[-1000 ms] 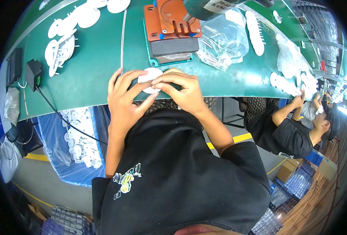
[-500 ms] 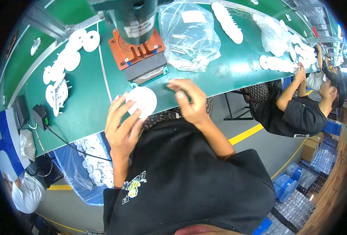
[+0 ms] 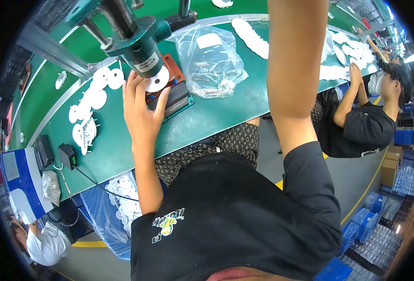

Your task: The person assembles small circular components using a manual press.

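A round white plastic disc (image 3: 156, 80) with a dark hole at its centre lies on the orange block (image 3: 173, 70) of a bench press. My left hand (image 3: 141, 105) grips its near-left edge, with the fingers on one side and the thumb spread toward the dark front of the fixture. Just above the disc is the green cylindrical head (image 3: 144, 58) of the press, which partly covers it. My right forearm (image 3: 293, 61) reaches up past the top of the picture, so my right hand is out of sight.
White discs (image 3: 94, 98) and pegged white parts (image 3: 86, 133) lie at the left of the green table. Behind the press are a clear bag of small parts (image 3: 211, 65) and a row of stacked discs (image 3: 250, 37). A co-worker (image 3: 361, 107) sits at the right.
My left hand has carried the white disc from the table's front edge up onto the press fixture. My right hand has gone up out of the picture.
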Tool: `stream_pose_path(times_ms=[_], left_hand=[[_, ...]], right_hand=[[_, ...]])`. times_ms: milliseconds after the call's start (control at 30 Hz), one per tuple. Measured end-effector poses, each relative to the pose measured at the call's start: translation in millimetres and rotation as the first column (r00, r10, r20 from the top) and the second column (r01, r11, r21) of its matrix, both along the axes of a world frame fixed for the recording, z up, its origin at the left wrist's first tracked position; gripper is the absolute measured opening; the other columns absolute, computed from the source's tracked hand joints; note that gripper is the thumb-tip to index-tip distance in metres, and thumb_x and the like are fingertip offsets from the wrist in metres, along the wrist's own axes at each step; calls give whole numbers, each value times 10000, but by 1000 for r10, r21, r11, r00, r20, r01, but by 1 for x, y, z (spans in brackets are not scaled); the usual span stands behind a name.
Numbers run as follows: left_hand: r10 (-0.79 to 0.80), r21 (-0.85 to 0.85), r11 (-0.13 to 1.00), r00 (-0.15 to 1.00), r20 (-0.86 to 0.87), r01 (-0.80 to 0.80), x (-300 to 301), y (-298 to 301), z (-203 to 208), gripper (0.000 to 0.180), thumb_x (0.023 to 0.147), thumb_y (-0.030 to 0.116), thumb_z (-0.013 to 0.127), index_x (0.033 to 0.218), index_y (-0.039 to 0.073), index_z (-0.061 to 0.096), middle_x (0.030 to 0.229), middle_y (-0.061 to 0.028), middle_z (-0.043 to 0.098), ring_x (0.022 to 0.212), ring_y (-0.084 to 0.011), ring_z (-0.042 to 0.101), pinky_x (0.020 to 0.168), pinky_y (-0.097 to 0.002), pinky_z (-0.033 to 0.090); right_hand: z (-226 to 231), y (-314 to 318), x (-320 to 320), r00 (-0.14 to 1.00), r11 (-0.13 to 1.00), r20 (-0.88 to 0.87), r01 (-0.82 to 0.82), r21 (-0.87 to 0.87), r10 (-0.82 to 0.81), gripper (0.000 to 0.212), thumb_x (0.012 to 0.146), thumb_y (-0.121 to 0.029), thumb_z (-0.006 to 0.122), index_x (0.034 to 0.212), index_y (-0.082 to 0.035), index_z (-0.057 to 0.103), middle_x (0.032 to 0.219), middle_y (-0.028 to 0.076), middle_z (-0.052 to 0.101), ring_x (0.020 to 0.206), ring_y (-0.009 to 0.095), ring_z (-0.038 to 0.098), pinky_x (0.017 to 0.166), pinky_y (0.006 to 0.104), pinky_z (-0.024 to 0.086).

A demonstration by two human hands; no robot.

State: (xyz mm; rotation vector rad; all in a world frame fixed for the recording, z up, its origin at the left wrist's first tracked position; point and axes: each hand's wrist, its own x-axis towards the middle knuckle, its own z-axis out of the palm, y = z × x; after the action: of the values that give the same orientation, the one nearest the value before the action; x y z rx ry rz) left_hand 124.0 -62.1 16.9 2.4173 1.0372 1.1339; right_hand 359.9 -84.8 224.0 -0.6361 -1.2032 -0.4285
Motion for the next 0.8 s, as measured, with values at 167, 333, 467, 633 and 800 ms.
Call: stream_pose_path(times_ms=[167, 333, 467, 633, 800], left_hand=[[-5, 88, 996, 1000, -11, 6, 6, 8, -2, 538, 802, 268, 804, 1234, 20, 601, 1351, -142, 551, 1364, -389, 441, 1113, -514, 373], [-29, 92, 995, 1000, -9, 30, 1, 14, -6, 562, 790, 285, 813, 1236, 18, 598, 1355, -135, 548, 1384, -399, 418, 1125, -515, 364], [-70, 85, 994, 997, 17, 69, 6, 15, 0, 505, 771, 182, 804, 1192, -2, 593, 1382, -147, 535, 1390, -391, 415, 1126, -507, 366], [-82, 144, 986, 997, -10, 83, 3, 19, -4, 390, 779, 56, 750, 1146, 14, 624, 1326, -160, 583, 1306, -374, 510, 1128, -486, 383], [-30, 303, 953, 994, 105, -4, -8, -4, -16, 309, 769, 37, 772, 1067, 55, 693, 1139, -105, 690, 1151, -316, 634, 1065, -501, 457]], right_hand=[[-23, -57, -31, 922, 914, 250, -195, -356, 295, 471, 1043, -323, 253, 818, -72, 582, 835, 107, 550, 899, 286, 540, 825, 494, 442], [-135, -144, -60, 892, 866, 69, -412, -284, 447, 516, 1012, -323, 346, 608, -102, 579, 770, 58, 578, 830, 261, 555, 774, 468, 475], [-141, -160, -66, 896, 842, -124, -443, -308, 426, 467, 996, -384, 402, 667, -115, 597, 765, 23, 639, 764, 251, 577, 740, 431, 447], [-36, -108, -56, 799, 837, -266, -544, 62, 539, 480, 974, -315, 474, 1343, -10, 445, 1417, 295, 473, 1335, 472, 436, 1112, 649, 300], [-118, -94, -50, 985, 950, 131, -64, -305, 109, 209, 732, 13, 674, 929, -30, 622, 1043, 155, 683, 1027, 309, 639, 971, 399, 472]])
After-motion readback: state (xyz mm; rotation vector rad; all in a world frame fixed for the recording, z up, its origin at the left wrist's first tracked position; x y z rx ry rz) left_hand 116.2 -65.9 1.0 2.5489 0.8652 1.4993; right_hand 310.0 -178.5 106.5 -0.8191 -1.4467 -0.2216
